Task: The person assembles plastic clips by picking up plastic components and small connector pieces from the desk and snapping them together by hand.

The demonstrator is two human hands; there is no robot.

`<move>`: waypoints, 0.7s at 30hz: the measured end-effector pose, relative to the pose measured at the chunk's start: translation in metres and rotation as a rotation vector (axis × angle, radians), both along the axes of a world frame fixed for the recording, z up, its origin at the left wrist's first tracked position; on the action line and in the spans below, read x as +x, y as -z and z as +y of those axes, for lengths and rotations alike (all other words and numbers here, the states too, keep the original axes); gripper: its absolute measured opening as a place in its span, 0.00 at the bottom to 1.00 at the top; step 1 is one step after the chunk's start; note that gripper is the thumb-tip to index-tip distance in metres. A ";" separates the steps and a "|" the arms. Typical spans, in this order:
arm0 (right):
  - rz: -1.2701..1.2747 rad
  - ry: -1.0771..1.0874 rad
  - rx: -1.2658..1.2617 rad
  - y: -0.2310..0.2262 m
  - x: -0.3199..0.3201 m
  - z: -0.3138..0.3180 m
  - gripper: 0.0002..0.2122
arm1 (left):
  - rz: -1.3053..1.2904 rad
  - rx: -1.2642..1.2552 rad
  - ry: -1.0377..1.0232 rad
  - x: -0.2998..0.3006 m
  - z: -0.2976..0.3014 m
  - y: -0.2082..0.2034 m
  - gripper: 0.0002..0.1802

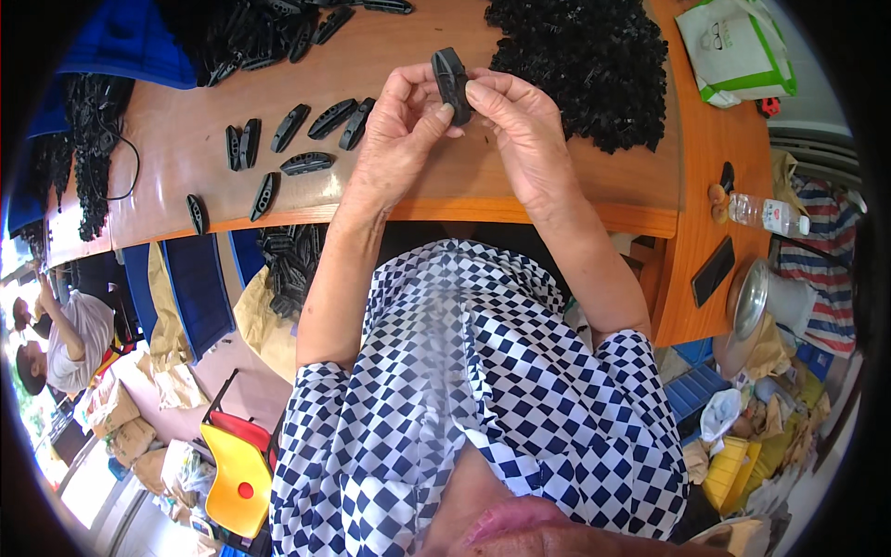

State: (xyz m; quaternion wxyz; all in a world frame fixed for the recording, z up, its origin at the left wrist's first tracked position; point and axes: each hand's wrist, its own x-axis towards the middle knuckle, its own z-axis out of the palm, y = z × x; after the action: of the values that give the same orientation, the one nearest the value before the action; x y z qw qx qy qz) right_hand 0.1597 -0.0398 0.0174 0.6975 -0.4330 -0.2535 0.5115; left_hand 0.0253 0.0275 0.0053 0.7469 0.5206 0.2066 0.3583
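Observation:
Above the wooden table, both hands hold a long black plastic piece with a slotted face, tilted nearly upright. My left hand pinches its lower left side between thumb and fingers. From the right, my right hand presses its thumb to the edge, fingers curled behind and partly hidden. Several similar boat-shaped black pieces lie loose left of my left hand, among them one near my wrist and one closer to the table edge. Just beyond my right hand spreads a heap of small black parts.
More black pieces are piled at the back left beside a blue bin. On the right are a phone, a clear bottle and a white-green bag. A yellow chair and another person are at left.

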 end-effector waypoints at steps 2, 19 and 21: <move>-0.039 0.053 -0.016 0.004 -0.003 -0.001 0.04 | 0.026 0.036 -0.005 -0.001 -0.002 0.001 0.18; -0.222 -0.197 -0.082 0.015 0.001 -0.001 0.16 | 0.196 0.153 -0.025 -0.001 -0.017 0.013 0.30; -0.260 -0.174 -0.077 0.019 0.002 -0.001 0.16 | 0.219 0.197 -0.029 -0.001 -0.016 0.013 0.30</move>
State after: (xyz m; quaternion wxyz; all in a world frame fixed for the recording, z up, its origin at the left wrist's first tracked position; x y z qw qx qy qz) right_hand 0.1618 -0.0412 -0.0020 0.5945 -0.4985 -0.3586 0.5191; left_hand 0.0242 0.0110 -0.0080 0.6599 0.6244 0.2581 0.3288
